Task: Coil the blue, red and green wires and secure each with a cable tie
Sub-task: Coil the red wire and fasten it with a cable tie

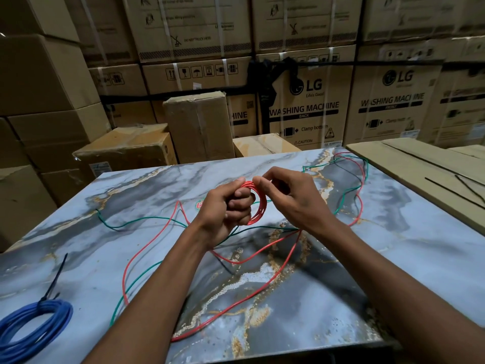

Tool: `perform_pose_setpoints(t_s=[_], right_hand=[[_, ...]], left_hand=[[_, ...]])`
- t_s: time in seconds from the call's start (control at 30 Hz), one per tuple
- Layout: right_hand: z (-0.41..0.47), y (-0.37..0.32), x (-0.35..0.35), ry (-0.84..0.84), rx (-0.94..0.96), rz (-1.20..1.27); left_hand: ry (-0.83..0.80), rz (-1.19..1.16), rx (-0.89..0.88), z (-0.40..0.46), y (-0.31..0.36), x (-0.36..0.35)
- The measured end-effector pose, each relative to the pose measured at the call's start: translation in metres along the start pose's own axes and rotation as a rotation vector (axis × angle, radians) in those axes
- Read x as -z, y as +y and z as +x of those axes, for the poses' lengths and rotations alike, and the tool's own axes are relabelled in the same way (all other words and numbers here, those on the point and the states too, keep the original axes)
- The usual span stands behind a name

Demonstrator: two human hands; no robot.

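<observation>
Both hands hold a small red wire coil (258,203) above the worktop: left hand (225,206) grips it, right hand (291,195) pinches its top. Grey-blue marbled worktop (393,258) carries loose green wire (136,222), tied blue coil (36,324); stacked cardboard boxes (304,106) surround.

Marble table (393,271) bears blue coil (34,327), loose wires (147,248)

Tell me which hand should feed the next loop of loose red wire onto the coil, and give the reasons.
The right hand. It pinches the red wire at the top of the small red wire coil, and the loose red wire trails off beneath it. The left hand is wrapped through the coil, holding its shape, so it looks committed.
</observation>
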State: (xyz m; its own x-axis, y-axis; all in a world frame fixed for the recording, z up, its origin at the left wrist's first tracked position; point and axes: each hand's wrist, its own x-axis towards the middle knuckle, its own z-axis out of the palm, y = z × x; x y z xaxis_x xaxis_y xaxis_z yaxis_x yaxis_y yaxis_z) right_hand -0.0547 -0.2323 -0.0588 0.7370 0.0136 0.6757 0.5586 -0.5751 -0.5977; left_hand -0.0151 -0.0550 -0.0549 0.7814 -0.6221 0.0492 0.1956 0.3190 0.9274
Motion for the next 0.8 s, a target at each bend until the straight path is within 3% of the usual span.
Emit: perform_pose_setpoints(t_s=[0.13, 0.27, 0.37, 0.53, 0.6, 0.7, 0.8], right_hand=[[-0.003, -0.003, -0.002, -0.08, 0.054, -0.158], [-0.005, 0.01, 0.005, -0.353, -0.023, -0.435], [-0.003, 0.018, 0.012, -0.407, -0.175, -0.249], [0.001, 0.019, 0.017, -0.372, -0.349, -0.36], [0.001, 0.02, 0.023, -0.439, -0.395, -0.322], [0.002, 0.014, 0.036, -0.617, -0.501, -0.062], [0.005, 0.013, 0.044, -0.663, -0.518, -0.178]], left_hand=[[0.038, -0.116, -0.064, 0.001, 0.004, 0.002], [0.09, -0.283, -0.169, 0.0, 0.012, 0.012], [0.105, -0.376, -0.256, -0.002, 0.02, 0.019], [0.104, -0.466, -0.32, -0.004, 0.025, 0.023], [0.141, -0.486, -0.336, -0.004, 0.026, 0.027], [0.192, -0.524, -0.355, -0.004, 0.027, 0.029], [0.229, -0.534, -0.369, -0.004, 0.028, 0.029]])
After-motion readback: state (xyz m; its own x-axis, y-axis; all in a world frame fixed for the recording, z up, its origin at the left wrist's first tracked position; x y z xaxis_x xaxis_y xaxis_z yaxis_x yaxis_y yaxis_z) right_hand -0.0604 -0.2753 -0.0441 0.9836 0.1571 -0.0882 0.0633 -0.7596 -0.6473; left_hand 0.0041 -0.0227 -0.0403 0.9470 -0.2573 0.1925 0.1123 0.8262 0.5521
